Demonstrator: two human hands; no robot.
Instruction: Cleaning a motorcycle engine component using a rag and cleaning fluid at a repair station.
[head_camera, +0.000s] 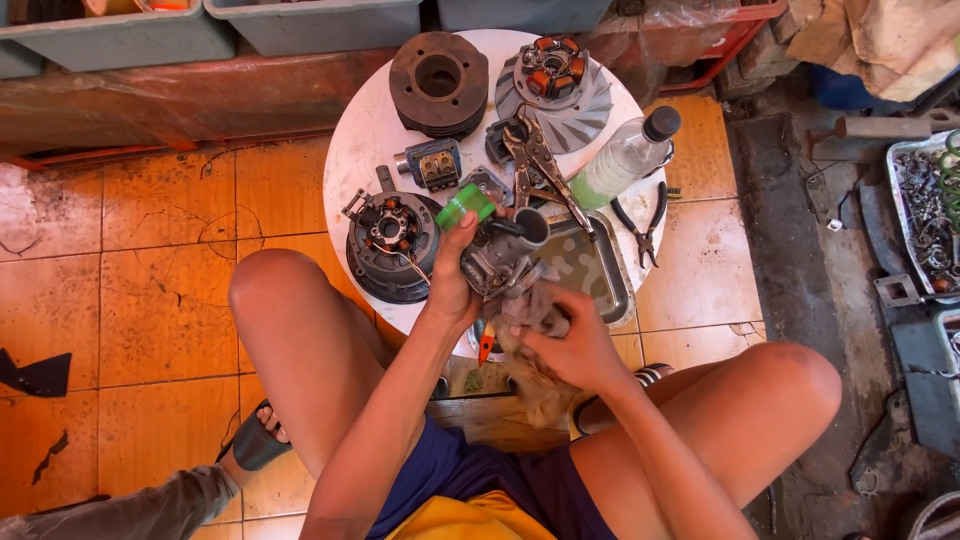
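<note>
Carburetor held over the near edge of the round white table, above the metal tray. Left hand clamped around its side. Right hand closed on a rag pressed to its underside. Green cap just beside left fingers. Pliers, bottle, stator on table.

Probably repair workshop: engine parts, pliers.
</note>
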